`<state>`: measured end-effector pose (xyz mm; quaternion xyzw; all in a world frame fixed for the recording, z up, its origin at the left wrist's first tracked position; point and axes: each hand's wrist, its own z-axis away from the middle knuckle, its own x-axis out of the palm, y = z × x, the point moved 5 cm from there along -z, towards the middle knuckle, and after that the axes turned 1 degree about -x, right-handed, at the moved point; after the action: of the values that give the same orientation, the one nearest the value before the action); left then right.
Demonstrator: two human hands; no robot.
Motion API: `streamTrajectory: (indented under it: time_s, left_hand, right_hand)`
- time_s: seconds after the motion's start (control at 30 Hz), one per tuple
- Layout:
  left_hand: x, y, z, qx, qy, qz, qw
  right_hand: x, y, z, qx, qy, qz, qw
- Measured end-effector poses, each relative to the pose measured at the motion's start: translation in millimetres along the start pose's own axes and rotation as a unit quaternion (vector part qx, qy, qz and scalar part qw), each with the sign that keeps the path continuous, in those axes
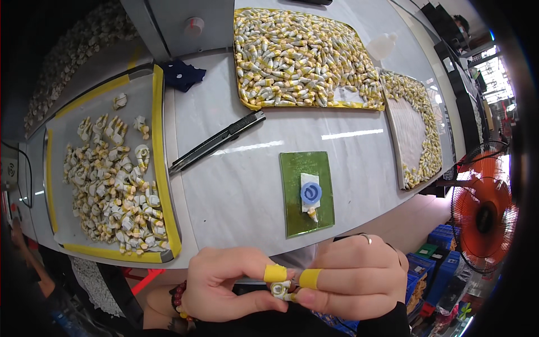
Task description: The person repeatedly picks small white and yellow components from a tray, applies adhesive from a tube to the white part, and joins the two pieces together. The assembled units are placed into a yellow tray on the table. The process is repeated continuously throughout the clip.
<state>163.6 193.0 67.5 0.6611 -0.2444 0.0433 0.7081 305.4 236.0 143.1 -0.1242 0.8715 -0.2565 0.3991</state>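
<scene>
In front of my body, just past the table's near edge, a small white moulded piece with a yellow band (279, 289) is pinched between my two hands. My left hand (230, 283) grips it with thumb and forefinger, and yellow tape wraps that forefinger. From the other side my right hand (356, 278) pinches its pale end, with yellow tape on a finger and a ring on another. Beyond the hands lies a green rectangular mat (292, 216) bearing a white pad, a round blue item (310, 193) and another small white-and-yellow piece (313, 214).
A yellow-taped tray (174, 236) of similar white pieces is at left. A black utility knife (224, 137) lies beside it. Far back, a tray (251, 105) holds slim yellow-and-grey pieces, near a second board (405, 132). An orange fan (485, 210) stands at right.
</scene>
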Motion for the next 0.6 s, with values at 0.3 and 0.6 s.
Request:
streamTrajectory:
  time_s: [0.3, 0.6]
  left_hand:
    - [8, 3, 0, -0.002, -0.011, -0.037, 0.999]
    - [4, -8, 13, -0.035, -0.001, 0.057, 0.998]
  right_hand:
    - [-24, -6, 4, 0.009, -0.015, 0.064, 0.998]
    - [-209, 128, 88, 0.416, 0.077, 0.398, 0.814]
